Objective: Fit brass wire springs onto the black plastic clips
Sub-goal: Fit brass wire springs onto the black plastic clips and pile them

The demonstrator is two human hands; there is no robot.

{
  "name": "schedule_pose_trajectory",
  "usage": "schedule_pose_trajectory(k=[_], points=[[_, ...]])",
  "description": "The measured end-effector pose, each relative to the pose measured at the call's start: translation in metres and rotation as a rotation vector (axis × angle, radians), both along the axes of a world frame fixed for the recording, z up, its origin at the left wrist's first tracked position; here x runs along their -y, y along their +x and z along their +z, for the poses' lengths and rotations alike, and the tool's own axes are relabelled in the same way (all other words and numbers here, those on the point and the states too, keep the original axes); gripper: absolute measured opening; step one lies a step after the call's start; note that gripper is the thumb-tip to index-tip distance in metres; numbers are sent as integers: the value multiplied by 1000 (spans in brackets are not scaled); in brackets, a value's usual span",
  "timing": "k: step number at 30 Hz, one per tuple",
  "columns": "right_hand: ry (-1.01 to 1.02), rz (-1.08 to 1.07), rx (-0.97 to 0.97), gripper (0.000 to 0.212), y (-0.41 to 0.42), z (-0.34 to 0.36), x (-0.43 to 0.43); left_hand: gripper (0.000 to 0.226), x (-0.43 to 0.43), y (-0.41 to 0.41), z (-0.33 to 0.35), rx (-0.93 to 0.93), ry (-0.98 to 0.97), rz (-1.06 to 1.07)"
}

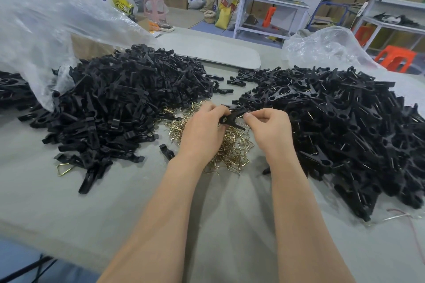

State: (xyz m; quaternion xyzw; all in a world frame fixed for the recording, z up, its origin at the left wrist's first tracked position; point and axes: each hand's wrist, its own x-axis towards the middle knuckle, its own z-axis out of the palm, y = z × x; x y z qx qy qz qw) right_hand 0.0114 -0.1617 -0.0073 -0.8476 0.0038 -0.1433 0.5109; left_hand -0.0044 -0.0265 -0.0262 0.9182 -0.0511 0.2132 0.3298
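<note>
Over the middle of the tabletop, the left hand (204, 122) curls round one end of a black clip (232, 117) and the right hand (268, 126) pinches its other end, just above the loose heap of brass springs (232, 151). Whether a spring is already between the fingers cannot be told. Best to keep the clip's halves squarely aligned and seat the wire fully before letting go, since a half-seated spring may jump out. The bare clips (119, 103) lie toward the left edge, the finished clips (345, 126) toward the right.
</note>
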Motion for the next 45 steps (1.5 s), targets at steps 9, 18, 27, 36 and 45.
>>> schedule_pose_trajectory(k=[9,18,27,36,45], points=[[-110,-22,16,24,-2,2,-1,25,0,-1,0,-15,16,-5],[-157,-3,32,15,-1,0,2,25,0,-1,1,-32,12,-23],[608,320,-414,13,0,4,22,17,-8,-6,8,-73,-151,-228],[739,712,-584,52,-1,-1,15,17,-2,-12,20,42,-230,-324],[680,647,-467,39,2,-7,5,35,-3,-13,23,47,-329,-368]])
